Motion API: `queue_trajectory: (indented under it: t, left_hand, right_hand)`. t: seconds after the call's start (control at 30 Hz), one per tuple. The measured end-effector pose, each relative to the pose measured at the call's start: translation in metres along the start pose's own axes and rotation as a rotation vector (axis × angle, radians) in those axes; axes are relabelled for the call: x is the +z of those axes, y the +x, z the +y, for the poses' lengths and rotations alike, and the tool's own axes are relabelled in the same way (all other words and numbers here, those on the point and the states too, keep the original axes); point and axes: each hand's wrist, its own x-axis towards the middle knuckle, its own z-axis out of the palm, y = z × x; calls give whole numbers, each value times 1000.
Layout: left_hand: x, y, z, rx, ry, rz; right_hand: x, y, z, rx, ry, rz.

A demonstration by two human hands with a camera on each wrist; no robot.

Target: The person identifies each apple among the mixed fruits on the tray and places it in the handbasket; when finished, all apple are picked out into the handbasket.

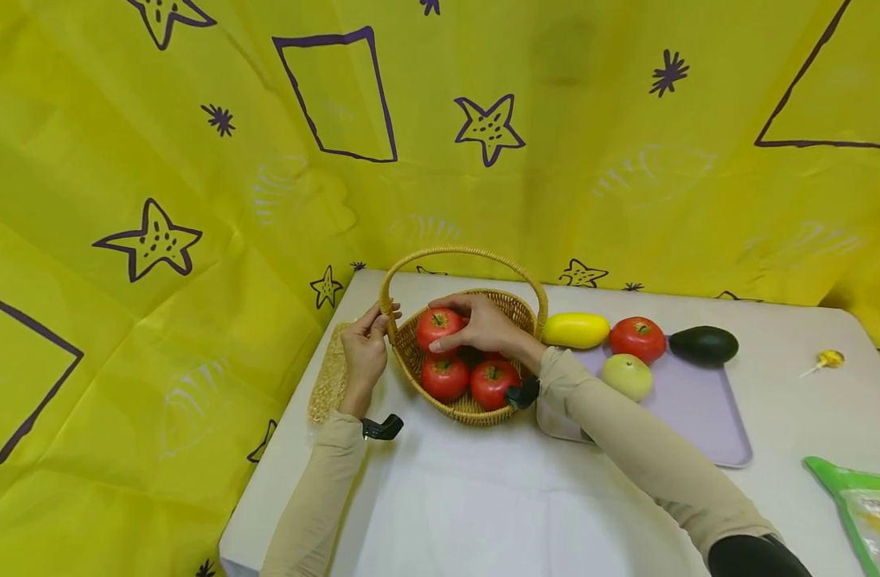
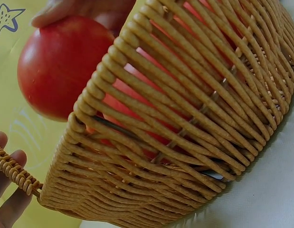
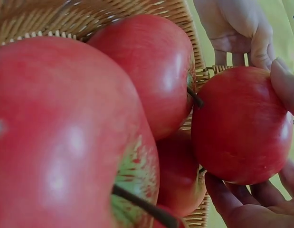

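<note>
A wicker basket (image 1: 469, 415) with a tall arched handle stands on the table, holding several red apples (image 1: 443, 380). My right hand (image 1: 486, 327) grips one red apple (image 1: 438, 325) at the basket's left side, above the others. In the right wrist view, thumb and fingers span this apple (image 3: 241, 126), which sits near the rim. My left hand (image 1: 365, 353) pinches the base of the handle (image 2: 16, 171) on the left, its fingers round the woven strip. Apples lower down are partly hidden by the right hand and the basket wall.
Right of the basket, a pale purple tray (image 1: 700, 417) stands near a yellow oblong fruit (image 1: 575, 329), a red apple (image 1: 638, 340), a pale green round fruit (image 1: 627, 377) and a dark green fruit (image 1: 704, 346). A grain-filled bag (image 1: 329, 377), lollipop (image 1: 830, 358) and green-edged packet (image 1: 869, 513) lie around.
</note>
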Motion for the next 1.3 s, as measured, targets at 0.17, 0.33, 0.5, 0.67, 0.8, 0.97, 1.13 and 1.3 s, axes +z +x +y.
queue_trajectory:
  t: [0.17,0.33,0.5,0.67,0.8,0.97,1.13,1.3]
  left_hand:
    - [1,1,0,4,-3,10]
    - [2,3,-3,2,-6,12]
    - [4,3,-2,-10,-11,3]
    - [5,4,-1,-12,4,9]
    - [6,4,-1,-5,7,13]
    - [5,3,0,-5,21,15]
    - [4,2,1,-16,19,17]
    - [2,1,0,-27,21,26]
  right_hand:
    - [2,6,-3,-5,-18,-23]
    - [6,13,-4,-26,-26,-42]
    - [9,19,-1,-29,-55,-49]
    - [12,23,-3,-34,-86,-38]
    - [15,25,-4,-41,-127,-38]
    - [19,28,-3,-69,-196,-55]
    - [22,33,2,-98,-253,-57]
    - [23,36,5,-85,-274,-69]
